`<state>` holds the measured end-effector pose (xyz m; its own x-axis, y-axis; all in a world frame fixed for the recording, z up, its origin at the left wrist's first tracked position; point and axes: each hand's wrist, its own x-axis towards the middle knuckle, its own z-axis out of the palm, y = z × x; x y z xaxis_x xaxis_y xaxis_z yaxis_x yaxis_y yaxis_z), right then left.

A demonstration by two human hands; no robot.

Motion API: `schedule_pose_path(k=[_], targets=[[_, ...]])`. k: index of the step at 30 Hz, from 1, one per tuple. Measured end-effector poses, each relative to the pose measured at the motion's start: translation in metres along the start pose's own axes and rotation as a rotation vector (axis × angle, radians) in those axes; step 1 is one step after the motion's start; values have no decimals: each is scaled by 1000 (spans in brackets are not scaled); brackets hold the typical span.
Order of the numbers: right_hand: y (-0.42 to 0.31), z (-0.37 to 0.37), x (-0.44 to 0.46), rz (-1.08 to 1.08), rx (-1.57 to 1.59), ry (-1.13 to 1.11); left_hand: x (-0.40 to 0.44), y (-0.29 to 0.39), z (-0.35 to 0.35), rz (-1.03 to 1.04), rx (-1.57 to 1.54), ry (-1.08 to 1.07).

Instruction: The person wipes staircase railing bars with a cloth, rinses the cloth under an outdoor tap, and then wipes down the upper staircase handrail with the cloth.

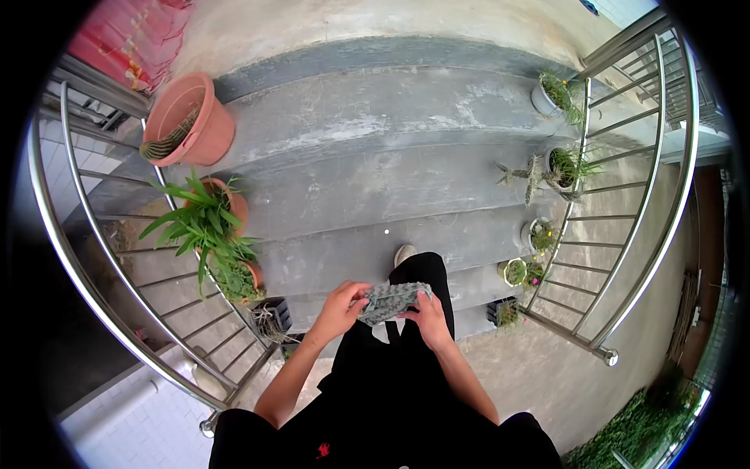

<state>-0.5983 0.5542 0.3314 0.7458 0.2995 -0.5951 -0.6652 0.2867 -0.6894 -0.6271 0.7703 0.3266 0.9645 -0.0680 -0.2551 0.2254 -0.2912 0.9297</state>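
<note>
A grey knitted piece (pixel 393 302) is stretched between my two hands above my lap, in front of my black trousers. My left hand (pixel 341 309) pinches its left end between thumb and fingers. On the other side, my right hand (pixel 429 319) grips the right end, thumb on top and fingers partly hidden beneath it. One light shoe (pixel 405 254) shows on a step just beyond the knitted piece.
Grey concrete steps (pixel 336 187) rise ahead. Potted plants line both edges, among them a large terracotta pot (pixel 205 129) and a white pot (pixel 545 100). Metal railings stand at left (pixel 101 250) and right (pixel 652 195). Pink fabric (pixel 129 39) is at upper left.
</note>
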Motion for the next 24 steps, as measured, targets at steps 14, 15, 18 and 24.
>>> schedule_pose_path(k=[14, 15, 18, 24], targets=[[-347, 41, 133, -434, -847, 35, 225, 255, -91, 225, 264, 187], [-359, 43, 150, -441, -980, 51, 244, 259, -102, 229, 242, 182], [-407, 71, 154, -461, -1009, 112, 272, 293, -133, 156, 240, 170], [-545, 140, 151, -509, -947, 160, 369, 420, -217, 274, 354, 151]])
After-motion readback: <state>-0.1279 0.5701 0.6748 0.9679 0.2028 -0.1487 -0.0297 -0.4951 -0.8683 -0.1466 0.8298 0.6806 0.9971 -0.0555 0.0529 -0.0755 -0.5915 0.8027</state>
